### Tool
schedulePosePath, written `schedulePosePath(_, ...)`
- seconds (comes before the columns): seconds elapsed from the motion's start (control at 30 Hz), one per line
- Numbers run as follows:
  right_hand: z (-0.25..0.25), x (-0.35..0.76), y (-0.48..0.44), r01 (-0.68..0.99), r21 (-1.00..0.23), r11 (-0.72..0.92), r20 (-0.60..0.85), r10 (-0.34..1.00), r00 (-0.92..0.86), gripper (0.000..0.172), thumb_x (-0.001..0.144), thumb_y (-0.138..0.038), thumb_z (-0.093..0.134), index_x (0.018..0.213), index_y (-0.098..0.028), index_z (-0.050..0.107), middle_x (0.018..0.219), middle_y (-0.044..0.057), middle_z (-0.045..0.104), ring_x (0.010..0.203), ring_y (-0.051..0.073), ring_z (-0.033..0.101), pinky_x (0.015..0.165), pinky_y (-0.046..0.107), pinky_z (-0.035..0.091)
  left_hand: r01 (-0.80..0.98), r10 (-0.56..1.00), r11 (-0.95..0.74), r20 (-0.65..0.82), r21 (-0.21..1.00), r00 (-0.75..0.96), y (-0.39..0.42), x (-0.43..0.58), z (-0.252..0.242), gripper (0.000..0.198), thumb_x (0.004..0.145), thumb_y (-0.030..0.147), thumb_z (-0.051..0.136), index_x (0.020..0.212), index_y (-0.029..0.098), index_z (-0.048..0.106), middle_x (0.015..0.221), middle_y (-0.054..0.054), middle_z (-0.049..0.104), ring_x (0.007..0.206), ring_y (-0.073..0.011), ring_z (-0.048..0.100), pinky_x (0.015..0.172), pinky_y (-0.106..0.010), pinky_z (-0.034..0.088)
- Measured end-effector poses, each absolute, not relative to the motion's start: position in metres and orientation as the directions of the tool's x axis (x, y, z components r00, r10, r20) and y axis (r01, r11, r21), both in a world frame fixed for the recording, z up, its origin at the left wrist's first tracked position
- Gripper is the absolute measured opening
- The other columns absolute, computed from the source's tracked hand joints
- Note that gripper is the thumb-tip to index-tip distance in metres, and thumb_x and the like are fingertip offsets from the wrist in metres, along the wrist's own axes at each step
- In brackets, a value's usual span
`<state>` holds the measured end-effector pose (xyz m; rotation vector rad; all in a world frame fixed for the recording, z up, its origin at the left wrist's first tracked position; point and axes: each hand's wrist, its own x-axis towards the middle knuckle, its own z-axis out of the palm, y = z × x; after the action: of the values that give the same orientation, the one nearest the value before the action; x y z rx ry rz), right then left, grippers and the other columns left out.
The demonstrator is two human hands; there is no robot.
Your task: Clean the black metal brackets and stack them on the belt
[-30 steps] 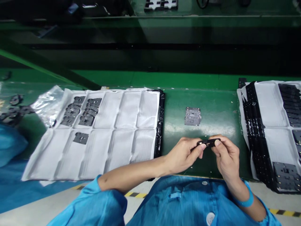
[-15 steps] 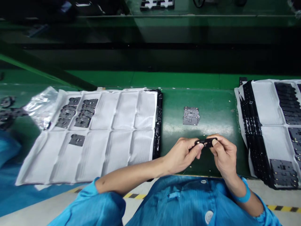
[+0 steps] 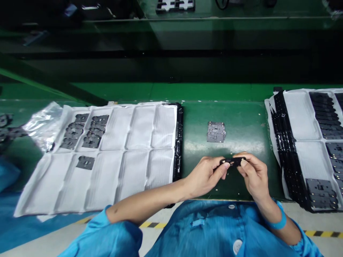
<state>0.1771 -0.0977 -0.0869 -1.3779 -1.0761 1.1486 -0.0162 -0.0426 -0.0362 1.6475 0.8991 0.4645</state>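
Both my hands pinch one small flat black part (image 3: 232,162) over the green bench, near its front edge. My left hand (image 3: 206,177) grips its left end with thumb and fingers closed. My right hand (image 3: 253,176) holds its right end the same way. A short stack of grey flat parts (image 3: 215,132) lies on the bench just beyond the hands. To the left, a black tray lined with white sheet (image 3: 128,157) carries two overlapping rows of grey parts (image 3: 85,131) and one single part (image 3: 85,162).
On the right stands a stack of black trays (image 3: 288,157) topped with white sheet and rows of dark parts (image 3: 323,116). A crumpled clear plastic bag (image 3: 43,125) lies at the left tray's far corner. A raised green shelf runs behind the bench.
My hands keep the same grip on the black part. The view has drifted slightly, so everything sits a little further left and lower.
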Motion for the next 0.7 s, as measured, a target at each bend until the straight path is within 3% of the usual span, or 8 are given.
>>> schedulePosePath(0.17, -0.072, 0.167, -0.091, -0.037, -0.994, -0.104, -0.109, 0.980, 0.165, 0.024, 0.098, -0.032, 0.061, 0.087, -0.021, 0.080, 0.071, 0.001, 0.067, 0.064, 0.016, 0.061, 0.061, 0.028, 0.050, 0.367, 0.765, -0.103, -0.162, 0.924, 0.623, -0.045, -0.020, -0.038, 0.042, 0.110, 0.032, 0.047, 0.073, 0.018, 0.060, 0.062, 0.003, 0.057, 0.057, -0.0102, 0.055, 0.062, -0.022, 0.042)
schedulePosePath(0.37, -0.067, 0.162, -0.083, -0.088, -0.995, -0.053, -0.067, 0.984, 0.167, 0.023, 0.092, -0.022, 0.057, 0.084, -0.022, 0.078, 0.082, 0.002, 0.074, 0.079, 0.018, 0.071, 0.074, 0.028, 0.056, 0.424, 0.771, -0.124, -0.182, 0.897, 0.610, -0.040, -0.024, -0.041, 0.044, 0.109, 0.038, 0.049, 0.072, 0.019, 0.062, 0.059, 0.004, 0.056, 0.052, -0.0106, 0.054, 0.054, -0.022, 0.039)
schedulePosePath(0.5, -0.075, 0.164, -0.087, -0.093, -0.994, -0.065, -0.076, 0.990, 0.119, 0.022, 0.088, -0.018, 0.056, 0.091, -0.019, 0.077, 0.081, 0.001, 0.073, 0.071, 0.016, 0.065, 0.066, 0.025, 0.051, 0.463, 0.777, -0.114, -0.211, 0.879, 0.592, -0.038, -0.022, -0.038, 0.045, 0.108, 0.041, 0.050, 0.070, 0.019, 0.062, 0.058, 0.003, 0.056, 0.052, -0.0116, 0.055, 0.056, -0.023, 0.040)
schedulePosePath(0.6, -0.077, 0.171, -0.089, -0.112, -0.988, -0.107, -0.109, 0.994, 0.014, 0.027, 0.087, -0.016, 0.054, 0.102, -0.018, 0.076, 0.073, -0.002, 0.063, 0.060, 0.012, 0.054, 0.058, 0.024, 0.044, 0.489, 0.781, -0.094, -0.240, 0.867, 0.576, -0.037, -0.023, -0.037, 0.046, 0.108, 0.043, 0.049, 0.071, 0.020, 0.061, 0.058, 0.003, 0.056, 0.053, -0.0123, 0.054, 0.057, -0.024, 0.041)
schedulePosePath(0.7, -0.074, 0.179, -0.089, -0.086, -0.992, -0.090, -0.085, 0.995, -0.056, 0.031, 0.090, -0.016, 0.050, 0.110, -0.019, 0.073, 0.072, -0.003, 0.058, 0.062, 0.013, 0.053, 0.061, 0.025, 0.044, 0.493, 0.777, -0.091, -0.248, 0.865, 0.579, -0.033, -0.025, -0.039, 0.047, 0.109, 0.044, 0.047, 0.070, 0.020, 0.058, 0.058, 0.003, 0.056, 0.054, -0.0127, 0.053, 0.059, -0.025, 0.041)
